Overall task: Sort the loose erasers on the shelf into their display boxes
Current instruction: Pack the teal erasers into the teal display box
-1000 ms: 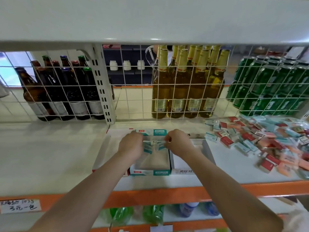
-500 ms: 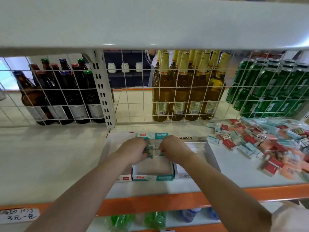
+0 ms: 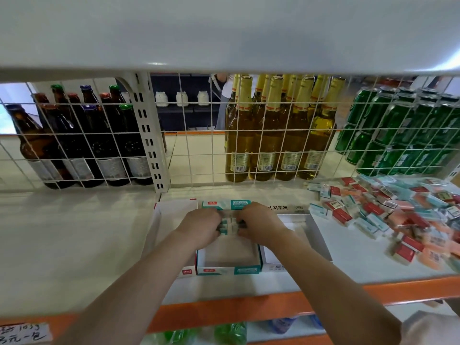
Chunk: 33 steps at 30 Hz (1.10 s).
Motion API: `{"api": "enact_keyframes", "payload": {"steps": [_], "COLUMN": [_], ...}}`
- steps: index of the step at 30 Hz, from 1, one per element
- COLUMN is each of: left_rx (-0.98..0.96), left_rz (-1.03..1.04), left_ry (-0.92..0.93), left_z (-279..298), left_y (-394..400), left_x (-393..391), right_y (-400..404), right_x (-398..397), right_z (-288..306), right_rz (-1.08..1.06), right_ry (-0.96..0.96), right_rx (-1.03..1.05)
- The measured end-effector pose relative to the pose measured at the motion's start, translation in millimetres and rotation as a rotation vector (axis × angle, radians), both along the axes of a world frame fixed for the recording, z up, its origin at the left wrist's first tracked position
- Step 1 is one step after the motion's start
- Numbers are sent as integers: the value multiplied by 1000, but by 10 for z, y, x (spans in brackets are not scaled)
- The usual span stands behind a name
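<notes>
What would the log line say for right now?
left hand: holds teal erasers | right hand: same | over teal box

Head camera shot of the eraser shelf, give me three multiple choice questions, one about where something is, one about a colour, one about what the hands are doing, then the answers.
1. Where does the pile of loose erasers lie?
A. On the shelf right of the boxes
B. Inside the teal box
C. Behind the wire grid

2. What colour are the cans behind the grid?
A. Red
B. Green
C. Silver

3. What are the left hand and right hand doing?
A. Hanging idle
B. Lifting a bottle
C. Holding a batch of teal erasers together over the teal box

Answers: A, the pile is spread on the shelf to the right; B, the stacked cans are green; C, both hands' fingers curl round the batch above the open box.
</notes>
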<state>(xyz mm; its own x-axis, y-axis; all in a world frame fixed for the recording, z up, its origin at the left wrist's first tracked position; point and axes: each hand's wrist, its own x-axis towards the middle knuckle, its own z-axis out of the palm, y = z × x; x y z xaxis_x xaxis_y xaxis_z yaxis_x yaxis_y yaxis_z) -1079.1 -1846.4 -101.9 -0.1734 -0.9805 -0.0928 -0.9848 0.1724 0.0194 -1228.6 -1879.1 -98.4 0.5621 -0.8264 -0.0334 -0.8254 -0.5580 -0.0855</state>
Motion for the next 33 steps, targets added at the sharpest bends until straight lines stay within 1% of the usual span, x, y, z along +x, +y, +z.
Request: {"api": "enact_keyframes", "payload": {"steps": [6,9,11,16,22,27,30,33], "left_rx": [-25,-2,-12,-22,-69,-29,-31,9], "left_rz": [10,-22,-48,-54,-91,-153,-158,-170], "left_ry": [17,47,82,182,308,289,311,257], "left_z": [-31,-1,39,234,349,313,287,205], "left_y": [4,-4,-27,-133,-323,-479,-580,-703], "left_x": [-6,2,-5,-233,-853,-1436,-1733,-1979], "right_y": [-14,-7,-10,-77,-99,-163,-211,-212], "right_x": [-22,-126,-263,-759,-1459,-1980,-2247,-2453], "right_z": [-31,-14,34,211,319,312,247,180], "right_rz": [-2,26,26,-88,-285,-442,-512,-556], "right_ry": [-53,-85,-98,-112,-125,-125,-67,-70], "right_rx": [4,7,-29,-65,-64,-6,18,41]}}
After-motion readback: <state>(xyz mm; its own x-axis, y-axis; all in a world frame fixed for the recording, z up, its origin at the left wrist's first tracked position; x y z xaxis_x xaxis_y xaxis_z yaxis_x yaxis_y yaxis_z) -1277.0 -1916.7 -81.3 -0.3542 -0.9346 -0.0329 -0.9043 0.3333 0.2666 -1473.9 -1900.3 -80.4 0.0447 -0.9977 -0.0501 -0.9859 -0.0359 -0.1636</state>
